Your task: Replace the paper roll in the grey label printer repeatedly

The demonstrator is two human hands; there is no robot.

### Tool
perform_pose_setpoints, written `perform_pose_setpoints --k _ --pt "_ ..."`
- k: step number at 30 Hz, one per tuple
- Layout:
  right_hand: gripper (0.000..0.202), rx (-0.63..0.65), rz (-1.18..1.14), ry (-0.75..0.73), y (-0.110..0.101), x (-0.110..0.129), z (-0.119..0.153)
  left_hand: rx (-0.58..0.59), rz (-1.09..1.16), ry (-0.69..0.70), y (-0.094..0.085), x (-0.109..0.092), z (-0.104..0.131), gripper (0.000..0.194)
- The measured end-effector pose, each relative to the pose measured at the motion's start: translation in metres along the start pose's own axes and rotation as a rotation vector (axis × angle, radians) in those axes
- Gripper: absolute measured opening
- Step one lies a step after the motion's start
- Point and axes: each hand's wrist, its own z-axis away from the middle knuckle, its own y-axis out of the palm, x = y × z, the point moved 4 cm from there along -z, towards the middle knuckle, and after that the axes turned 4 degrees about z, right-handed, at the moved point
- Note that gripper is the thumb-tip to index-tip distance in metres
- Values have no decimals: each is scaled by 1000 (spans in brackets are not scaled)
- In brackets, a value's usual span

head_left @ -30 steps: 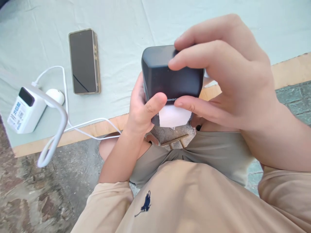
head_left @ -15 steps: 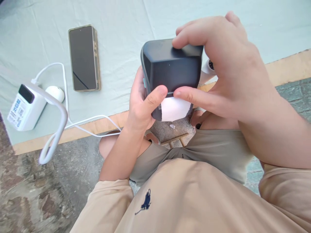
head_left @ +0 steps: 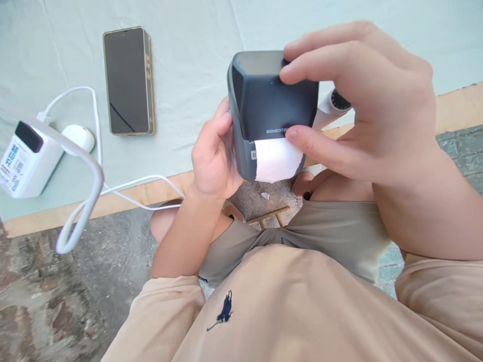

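A dark label printer (head_left: pixel 277 108) marked NIIMBOT is held above my lap, near the table edge. White label paper (head_left: pixel 279 160) with an uneven torn end hangs from its front slot. My left hand (head_left: pixel 215 156) wraps around the printer's left side, its fingers partly hidden beneath. Across the glossy black cover, my right hand (head_left: pixel 362 105) rests its fingertips on the upper edge and its thumb at the lower edge by the paper. Behind that hand, a white cylinder (head_left: pixel 326 113) with a dark dotted end is partly hidden.
On the pale tablecloth (head_left: pixel 188 30) lies a phone (head_left: pixel 128 80) in a clear case. To its left are a white power bank (head_left: pixel 33 161) with a strap, a small white rounded case (head_left: pixel 79 140) and a white cable (head_left: pixel 96 108). A paper scrap (head_left: pixel 265 195) lies on the ground.
My left thumb has come off the printer's front to its left side. The printer has shifted slightly right and up, showing more of the brand name and paper. My right fingers have spread over the cover.
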Motion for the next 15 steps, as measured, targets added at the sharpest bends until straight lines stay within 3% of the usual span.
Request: perform_pose_setpoints --k 8,12,15 --pt "45 102 14 17 -5 3 3 -81 -58 -15 1 -2 1 22" --pt "46 89 20 31 -6 6 0 -171 -184 -7 0 -3 1 24" --pt "43 -6 5 80 -11 6 -1 -152 -219 -41 5 -3 3 40"
